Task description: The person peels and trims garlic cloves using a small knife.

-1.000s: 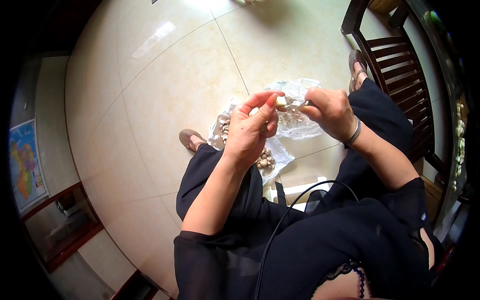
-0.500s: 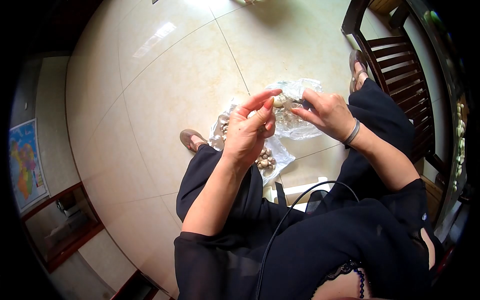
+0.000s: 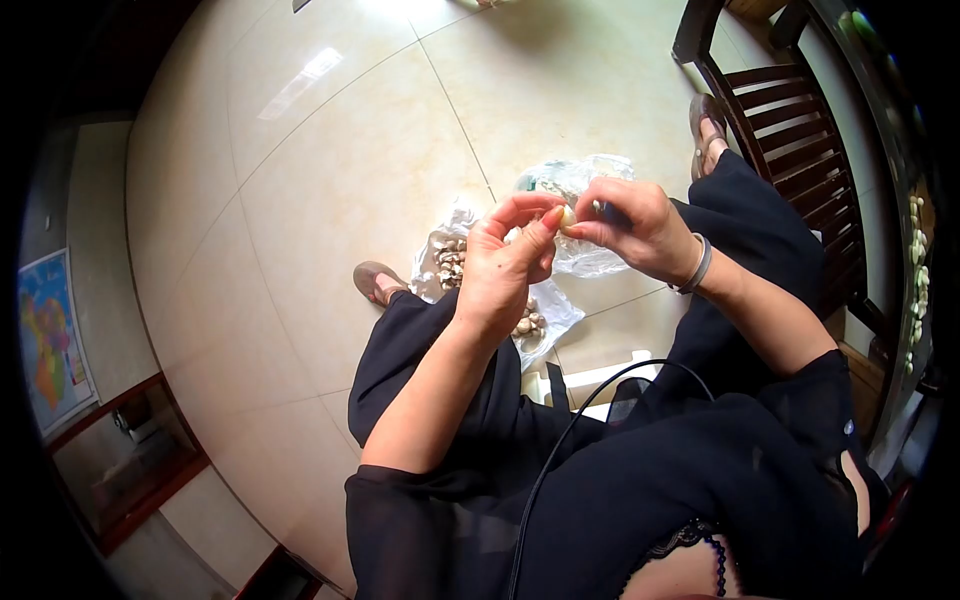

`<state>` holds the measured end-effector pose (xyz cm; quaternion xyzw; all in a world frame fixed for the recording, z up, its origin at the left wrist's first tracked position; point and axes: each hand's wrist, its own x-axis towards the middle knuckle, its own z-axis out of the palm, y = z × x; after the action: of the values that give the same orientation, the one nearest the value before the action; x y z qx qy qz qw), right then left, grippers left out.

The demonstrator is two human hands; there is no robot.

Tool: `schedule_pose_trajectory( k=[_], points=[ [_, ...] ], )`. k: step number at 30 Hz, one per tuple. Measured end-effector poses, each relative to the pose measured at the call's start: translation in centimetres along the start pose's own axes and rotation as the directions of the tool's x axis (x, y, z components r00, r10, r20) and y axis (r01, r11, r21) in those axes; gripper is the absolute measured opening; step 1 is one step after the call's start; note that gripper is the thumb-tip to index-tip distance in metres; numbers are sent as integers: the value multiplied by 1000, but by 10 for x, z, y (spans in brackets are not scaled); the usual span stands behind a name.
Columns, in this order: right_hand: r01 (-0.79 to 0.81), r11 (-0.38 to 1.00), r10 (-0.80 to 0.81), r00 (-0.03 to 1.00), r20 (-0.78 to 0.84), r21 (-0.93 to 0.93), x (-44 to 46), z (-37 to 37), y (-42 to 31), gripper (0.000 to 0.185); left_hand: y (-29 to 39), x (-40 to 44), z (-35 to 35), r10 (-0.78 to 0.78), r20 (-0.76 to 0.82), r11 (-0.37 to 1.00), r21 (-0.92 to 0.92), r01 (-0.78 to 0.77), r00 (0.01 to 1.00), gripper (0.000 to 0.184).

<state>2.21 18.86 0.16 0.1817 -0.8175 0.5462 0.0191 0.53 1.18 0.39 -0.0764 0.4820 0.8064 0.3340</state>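
My left hand [image 3: 510, 255] is closed, pinching a small pale piece, seemingly a mushroom [image 3: 568, 216], between thumb and fingertips. Something else whitish shows in its palm. My right hand [image 3: 635, 228] meets it from the right, thumb and curled fingers at the same piece. A small dark-handled knife [image 3: 602, 209] sits mostly hidden in the right fingers. Beneath the hands on the floor lies a white plastic bag [image 3: 462, 222] with several brown-and-white mushrooms [image 3: 450, 262]. Beyond, a clear plastic bag [image 3: 600, 262] holds pale scraps.
Tiled floor [image 3: 330, 200] surrounds the bags, with my shoes [image 3: 378, 282] on either side. A dark wooden slatted chair [image 3: 800, 140] stands at right. A black cable [image 3: 580, 410] crosses my lap above a white plastic object [image 3: 600, 380]. A map [image 3: 55, 340] hangs at left.
My right hand has moved left and closed in on my left fingertips. The knife, visible earlier against the pale piece, is now mostly covered by the fingers.
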Motion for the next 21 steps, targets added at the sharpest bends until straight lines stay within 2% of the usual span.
schedule_pose_trajectory(
  k=[4,6,9,11,13,17,19,21],
  points=[
    [38,999,-39,999,27,31,-1,0,3,16,-2,1,-3,57,31,989,136,-60,998,16],
    [-73,958,71,997,16,276,-3,0,3,13,-1,1,-3,44,33,991,123,-48,998,17],
    [-105,956,131,989,-76,276,-1,-5,4,10,2,0,-3,3,50,997,81,-7,999,20],
    [-113,957,150,981,-124,268,-2,-5,8,11,4,-1,1,-26,65,998,52,23,998,21],
    [-234,972,235,972,-31,18,-2,-8,8,13,9,-3,7,-42,32,998,-48,43,999,25],
    [-177,960,188,982,33,-218,-8,-1,15,18,5,-1,-6,-44,125,997,-56,51,991,29],
    [-194,964,198,980,7,-184,-7,-1,14,19,4,-1,-5,-61,80,995,-78,67,995,22],
    [-330,943,329,944,-31,-50,-3,-8,7,21,4,1,-6,-80,62,992,-91,86,995,18]
  ],
)
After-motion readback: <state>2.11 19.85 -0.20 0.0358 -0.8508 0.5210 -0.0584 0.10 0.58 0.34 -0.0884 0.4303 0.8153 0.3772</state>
